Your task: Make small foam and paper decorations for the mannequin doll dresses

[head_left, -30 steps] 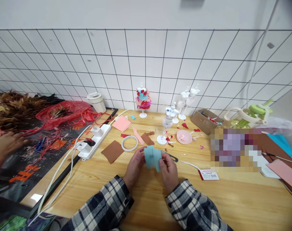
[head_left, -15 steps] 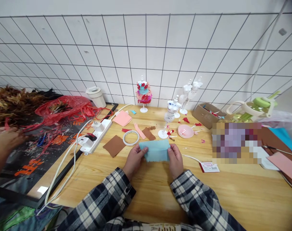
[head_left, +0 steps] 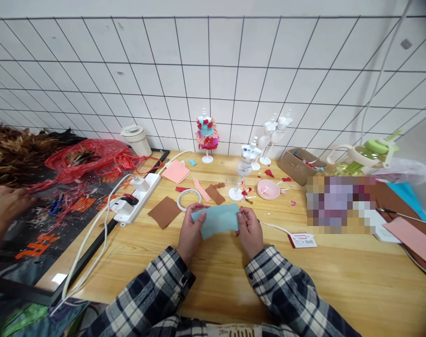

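Observation:
A light blue rectangular piece of fabric is stretched between my two hands above the wooden table. My left hand pinches its left end, thumb on top. The right end is pinched between the thumb and fingers of my right hand. Just beyond the fabric stands a small white mannequin on a round base. A roll of tape and a brown square lie near my left hand.
A decorated mannequin, a pink bowl and a cardboard box stand farther back. A power strip with cables lies left. Another person's hand is at the far left. A tag lies right.
The blue fabric has tilted, its right end now higher than its left, and its frayed lower edge has turned. The view has shifted slightly.

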A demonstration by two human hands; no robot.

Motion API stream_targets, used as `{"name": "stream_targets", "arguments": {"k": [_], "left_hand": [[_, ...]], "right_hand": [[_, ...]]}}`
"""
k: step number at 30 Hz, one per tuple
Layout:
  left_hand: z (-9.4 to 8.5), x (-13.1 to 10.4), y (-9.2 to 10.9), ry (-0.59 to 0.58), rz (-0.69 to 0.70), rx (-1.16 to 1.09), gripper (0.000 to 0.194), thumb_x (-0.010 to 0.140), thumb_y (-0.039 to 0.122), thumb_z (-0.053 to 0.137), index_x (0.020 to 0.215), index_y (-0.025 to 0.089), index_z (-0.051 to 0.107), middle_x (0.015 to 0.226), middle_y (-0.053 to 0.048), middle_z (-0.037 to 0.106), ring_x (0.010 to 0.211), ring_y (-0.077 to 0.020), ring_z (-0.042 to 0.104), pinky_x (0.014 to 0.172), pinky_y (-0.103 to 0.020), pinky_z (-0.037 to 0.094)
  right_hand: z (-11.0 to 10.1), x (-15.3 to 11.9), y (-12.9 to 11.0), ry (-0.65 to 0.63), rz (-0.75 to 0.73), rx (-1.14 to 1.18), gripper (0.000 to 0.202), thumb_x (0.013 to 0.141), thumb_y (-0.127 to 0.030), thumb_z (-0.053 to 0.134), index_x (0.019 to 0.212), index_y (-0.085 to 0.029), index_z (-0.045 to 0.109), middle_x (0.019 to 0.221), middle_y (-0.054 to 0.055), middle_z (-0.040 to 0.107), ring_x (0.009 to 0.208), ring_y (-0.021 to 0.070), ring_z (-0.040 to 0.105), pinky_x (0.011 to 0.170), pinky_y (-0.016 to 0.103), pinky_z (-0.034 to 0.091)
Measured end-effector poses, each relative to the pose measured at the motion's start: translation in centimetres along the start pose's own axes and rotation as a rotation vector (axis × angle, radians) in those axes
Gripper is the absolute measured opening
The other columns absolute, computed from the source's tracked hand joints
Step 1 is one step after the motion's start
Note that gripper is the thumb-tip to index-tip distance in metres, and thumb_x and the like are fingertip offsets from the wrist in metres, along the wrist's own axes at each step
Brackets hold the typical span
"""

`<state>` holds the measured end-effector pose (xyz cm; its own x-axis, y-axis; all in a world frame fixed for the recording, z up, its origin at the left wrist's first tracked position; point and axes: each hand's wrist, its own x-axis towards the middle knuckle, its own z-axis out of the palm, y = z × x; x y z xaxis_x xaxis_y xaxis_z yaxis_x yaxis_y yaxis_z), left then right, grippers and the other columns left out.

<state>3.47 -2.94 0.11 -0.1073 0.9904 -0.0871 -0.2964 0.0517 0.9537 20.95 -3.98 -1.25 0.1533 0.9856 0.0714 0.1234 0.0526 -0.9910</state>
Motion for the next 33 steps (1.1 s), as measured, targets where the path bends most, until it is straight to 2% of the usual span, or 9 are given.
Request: {"name": "stream_targets", "arguments": {"k": [3, 10, 14, 18, 21, 24, 25, 30, 33], "left_hand": [[-0.1, 0.0, -0.3, -0.066, -0.104, 0.025, 0.053, 0.065, 0.038, 0.076, 0.109, 0.017, 0.056, 0.079, -0.001, 0.064, 0.070, -0.0167, 0.060, 0.065, -0.027, 0.047], [-0.9, 0.7, -0.9, 0.044, -0.151, 0.020, 0.046, 0.064, 0.036, 0.075, 0.102, 0.017, 0.057, 0.086, -0.002, 0.067, 0.073, -0.0171, 0.063, 0.075, -0.033, 0.050], [-1.3, 0.6, -0.1, 0.052, -0.129, 0.161, 0.047, 0.066, 0.041, 0.074, 0.103, 0.017, 0.056, 0.083, -0.002, 0.065, 0.072, -0.0175, 0.061, 0.070, -0.031, 0.050], [-1.8, 0.7, 1.0, 0.091, -0.011, 0.497, 0.043, 0.066, 0.042, 0.073, 0.098, 0.017, 0.060, 0.082, -0.001, 0.062, 0.073, -0.0169, 0.059, 0.068, -0.027, 0.046], [-2.4, 0.9, 1.1, 0.095, 0.015, 0.541, 0.040, 0.068, 0.042, 0.071, 0.098, 0.017, 0.061, 0.082, 0.000, 0.062, 0.073, -0.0159, 0.058, 0.067, -0.026, 0.045], [-2.8, 1.1, 0.8, 0.126, 0.009, 0.408, 0.042, 0.068, 0.042, 0.072, 0.099, 0.018, 0.059, 0.082, 0.001, 0.061, 0.070, -0.0138, 0.056, 0.065, -0.025, 0.045], [-2.9, 1.1, 0.6, 0.140, 0.004, 0.338, 0.043, 0.067, 0.041, 0.073, 0.100, 0.018, 0.057, 0.082, 0.001, 0.061, 0.068, -0.0133, 0.056, 0.064, -0.025, 0.045], [-3.2, 1.3, 0.6, 0.181, -0.054, -0.010, 0.051, 0.062, 0.035, 0.079, 0.103, 0.019, 0.053, 0.087, 0.000, 0.062, 0.070, -0.0138, 0.059, 0.070, -0.028, 0.049], [-3.0, 1.1, 0.6, 0.172, -0.073, -0.063, 0.049, 0.062, 0.033, 0.079, 0.101, 0.019, 0.053, 0.088, -0.001, 0.063, 0.070, -0.0142, 0.060, 0.070, -0.029, 0.050]], "right_hand": [[0.3, -0.4, -0.4, -0.033, 0.024, 0.105, 0.033, 0.089, -0.052, 0.045, 0.100, -0.021, 0.047, 0.062, -0.005, 0.052, 0.044, 0.0097, 0.048, 0.039, 0.020, 0.041], [-0.8, 0.6, -1.3, 0.058, 0.108, 0.220, 0.041, 0.084, -0.055, 0.053, 0.108, -0.022, 0.049, 0.046, -0.012, 0.035, 0.035, 0.0075, 0.032, 0.035, 0.018, 0.035], [-1.7, 1.4, -1.4, -0.175, 0.248, 0.401, 0.049, 0.088, -0.064, 0.035, 0.097, -0.021, 0.055, 0.047, -0.010, 0.030, 0.035, 0.0072, 0.020, 0.031, 0.019, 0.030], [-2.9, 1.4, -1.4, -0.246, 0.115, 0.128, 0.043, 0.076, -0.060, 0.060, 0.077, -0.017, 0.062, 0.056, -0.004, 0.045, 0.046, 0.0077, 0.038, 0.040, 0.019, 0.036], [-2.6, 0.3, -1.4, -0.620, 0.315, 0.193, 0.052, 0.078, -0.064, 0.053, 0.088, -0.015, 0.064, 0.064, 0.002, 0.058, 0.050, 0.0109, 0.050, 0.044, 0.022, 0.042], [-1.4, -0.7, -1.4, -1.051, 0.470, 0.287, 0.059, 0.082, -0.066, 0.046, 0.109, -0.016, 0.062, 0.099, 0.013, 0.068, 0.077, 0.0194, 0.066, 0.061, 0.032, 0.054], [-1.1, -0.8, -1.4, -0.996, 0.389, 0.239, 0.056, 0.081, -0.063, 0.050, 0.113, -0.018, 0.061, 0.111, 0.014, 0.065, 0.090, 0.0216, 0.065, 0.070, 0.035, 0.054], [-2.1, 0.8, -1.2, -0.135, -0.208, -0.124, 0.040, 0.086, -0.045, 0.056, 0.119, -0.023, 0.059, 0.131, 0.011, 0.055, 0.121, 0.0246, 0.049, 0.099, 0.042, 0.044], [-2.2, 1.2, -1.4, -0.123, -0.172, -0.094, 0.037, 0.087, -0.047, 0.052, 0.112, -0.022, 0.063, 0.116, 0.011, 0.062, 0.109, 0.0245, 0.056, 0.091, 0.041, 0.048]]}}
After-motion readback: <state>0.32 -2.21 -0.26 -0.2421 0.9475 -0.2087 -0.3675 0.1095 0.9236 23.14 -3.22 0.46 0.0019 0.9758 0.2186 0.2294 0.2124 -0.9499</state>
